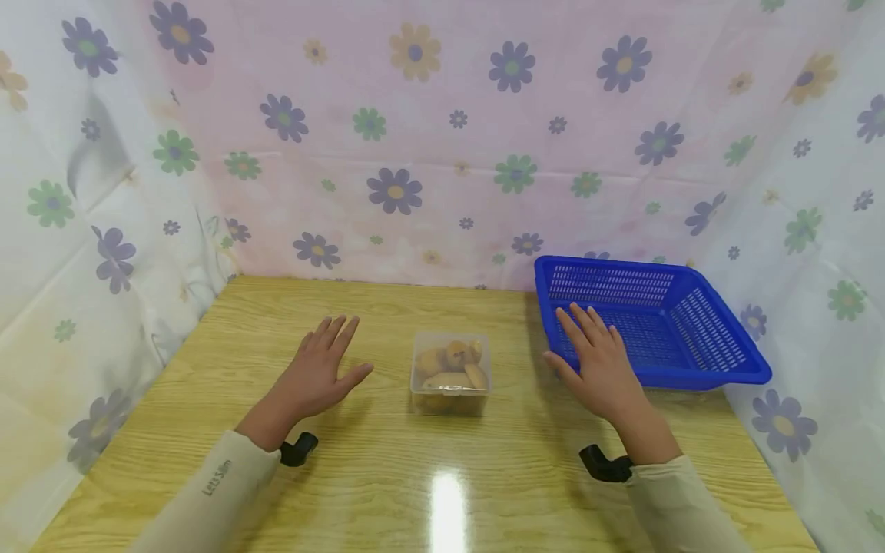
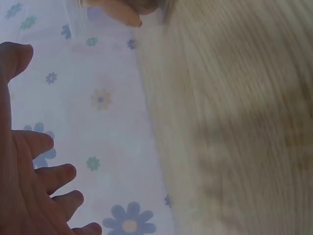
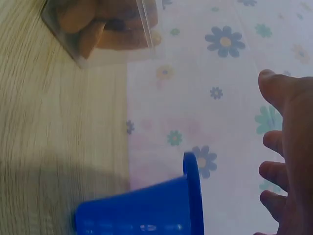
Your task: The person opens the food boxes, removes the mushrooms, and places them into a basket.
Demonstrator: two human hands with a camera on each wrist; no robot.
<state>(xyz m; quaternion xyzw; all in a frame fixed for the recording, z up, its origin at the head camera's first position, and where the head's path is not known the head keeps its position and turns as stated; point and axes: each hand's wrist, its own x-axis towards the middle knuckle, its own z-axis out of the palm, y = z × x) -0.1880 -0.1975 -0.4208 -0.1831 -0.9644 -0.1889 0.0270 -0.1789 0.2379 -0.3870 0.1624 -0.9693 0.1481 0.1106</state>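
Between the two hands, a clear plastic box (image 1: 451,399) stands on the wooden table, filled with several brownish-orange pieces (image 3: 117,39) whose kind is unclear. My left hand (image 1: 321,374) hovers to the left of the box, fingers spread and nothing in them. On the other side, my right hand (image 1: 600,369) is held with straight fingers, overlapping the near left rim of a blue plastic basket (image 1: 698,378) in the head view. The right wrist view shows the basket's outer wall (image 3: 142,210) below the fingers, with a gap between them.
The wooden table (image 1: 387,476) reaches back to a flowered cloth (image 1: 442,153) hung behind it and along both sides. At the back right, the basket's far side stands close to this cloth. Black wrist mounts (image 1: 300,449) sit below both hands.
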